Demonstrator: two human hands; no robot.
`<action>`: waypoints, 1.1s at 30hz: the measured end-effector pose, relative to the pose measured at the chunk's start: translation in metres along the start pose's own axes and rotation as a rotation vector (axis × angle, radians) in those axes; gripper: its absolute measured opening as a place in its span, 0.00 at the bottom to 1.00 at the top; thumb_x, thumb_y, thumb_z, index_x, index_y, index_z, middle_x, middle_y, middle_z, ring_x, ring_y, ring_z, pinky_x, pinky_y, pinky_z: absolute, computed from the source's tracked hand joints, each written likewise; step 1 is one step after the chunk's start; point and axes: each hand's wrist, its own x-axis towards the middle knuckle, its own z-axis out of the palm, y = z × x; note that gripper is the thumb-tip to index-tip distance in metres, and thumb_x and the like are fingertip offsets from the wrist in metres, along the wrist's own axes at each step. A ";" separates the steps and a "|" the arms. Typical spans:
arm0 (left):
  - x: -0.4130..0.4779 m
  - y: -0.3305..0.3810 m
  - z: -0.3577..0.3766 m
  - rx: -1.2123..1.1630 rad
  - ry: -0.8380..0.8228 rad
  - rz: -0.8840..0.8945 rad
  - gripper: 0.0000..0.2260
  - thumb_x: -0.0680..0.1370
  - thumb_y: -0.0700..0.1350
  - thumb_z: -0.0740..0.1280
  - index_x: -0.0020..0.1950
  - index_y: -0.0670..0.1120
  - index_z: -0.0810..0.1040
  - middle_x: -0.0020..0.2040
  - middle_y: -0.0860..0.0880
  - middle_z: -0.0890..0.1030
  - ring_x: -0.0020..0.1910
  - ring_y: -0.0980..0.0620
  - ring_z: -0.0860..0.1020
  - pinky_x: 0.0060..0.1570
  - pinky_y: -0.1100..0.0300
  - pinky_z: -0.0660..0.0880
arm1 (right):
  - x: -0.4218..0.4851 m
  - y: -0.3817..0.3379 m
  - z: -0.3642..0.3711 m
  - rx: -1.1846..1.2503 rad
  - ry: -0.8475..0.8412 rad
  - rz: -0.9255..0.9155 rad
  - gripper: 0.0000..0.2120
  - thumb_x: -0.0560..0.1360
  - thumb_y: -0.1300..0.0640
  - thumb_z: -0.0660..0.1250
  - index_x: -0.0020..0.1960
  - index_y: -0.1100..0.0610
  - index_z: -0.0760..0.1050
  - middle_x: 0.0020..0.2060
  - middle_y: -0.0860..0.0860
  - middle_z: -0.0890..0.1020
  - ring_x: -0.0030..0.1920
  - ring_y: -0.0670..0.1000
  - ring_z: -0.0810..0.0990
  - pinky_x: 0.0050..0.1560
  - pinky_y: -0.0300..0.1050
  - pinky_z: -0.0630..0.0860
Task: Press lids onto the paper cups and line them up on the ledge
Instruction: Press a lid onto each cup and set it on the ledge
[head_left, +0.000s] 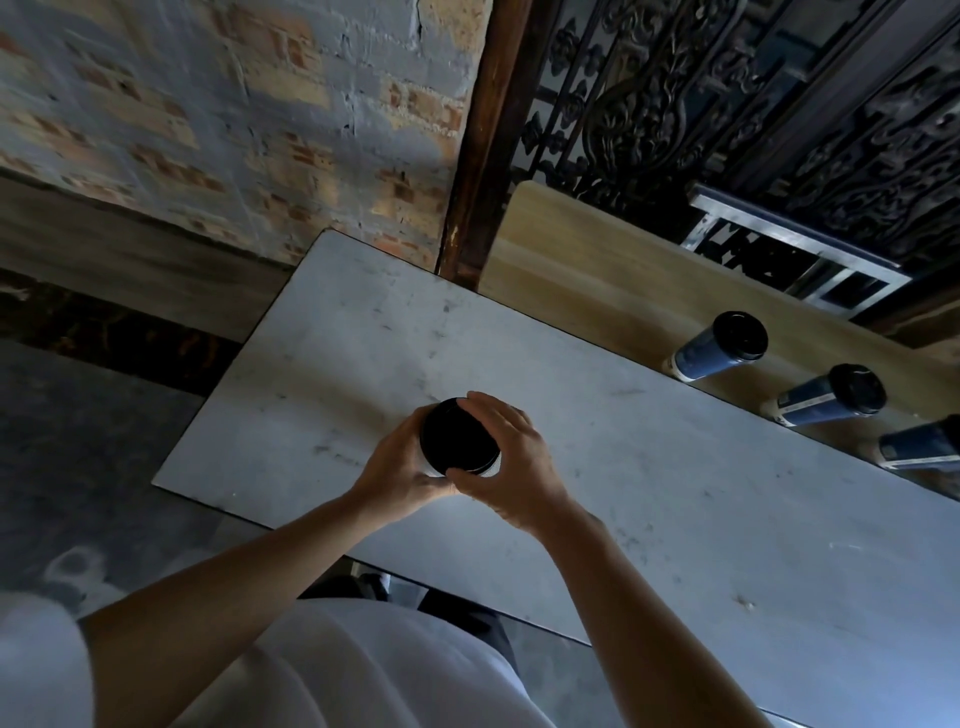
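We note both hands, left hand (397, 470) and right hand (511, 460), clamped round black lid (457, 436) on cup; three lidded cups (719, 347) well right, on ledge (597, 275).

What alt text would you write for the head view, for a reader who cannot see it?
Both hands, left hand and right hand, grip a black-lidded cup over a white table. Three lidded blue cups stand on the wooden ledge beyond.

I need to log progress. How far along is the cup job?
Done: three lidded cups stand in a row on the ledge. In hand: both hands, left and right, grip a fourth cup's black lid over the table. Left: moving it to the ledge.
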 end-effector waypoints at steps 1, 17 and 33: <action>0.000 0.001 0.000 -0.008 -0.004 -0.002 0.38 0.64 0.48 0.83 0.70 0.53 0.70 0.61 0.59 0.79 0.61 0.60 0.78 0.61 0.53 0.79 | -0.001 0.000 0.000 -0.002 -0.012 -0.004 0.39 0.68 0.47 0.74 0.76 0.46 0.64 0.73 0.46 0.70 0.73 0.47 0.65 0.69 0.42 0.68; 0.004 0.018 -0.003 -0.530 0.188 -0.371 0.13 0.84 0.48 0.59 0.59 0.48 0.83 0.54 0.50 0.86 0.58 0.51 0.83 0.56 0.57 0.79 | -0.015 -0.002 0.025 1.142 0.243 0.661 0.11 0.83 0.54 0.62 0.54 0.53 0.83 0.52 0.52 0.86 0.60 0.53 0.82 0.58 0.61 0.80; 0.000 0.024 0.005 -0.221 0.208 -0.018 0.14 0.85 0.42 0.53 0.61 0.47 0.77 0.56 0.50 0.82 0.58 0.57 0.80 0.59 0.64 0.75 | -0.008 -0.007 0.036 1.157 0.339 0.694 0.06 0.83 0.54 0.62 0.54 0.55 0.75 0.59 0.59 0.78 0.61 0.59 0.79 0.46 0.66 0.83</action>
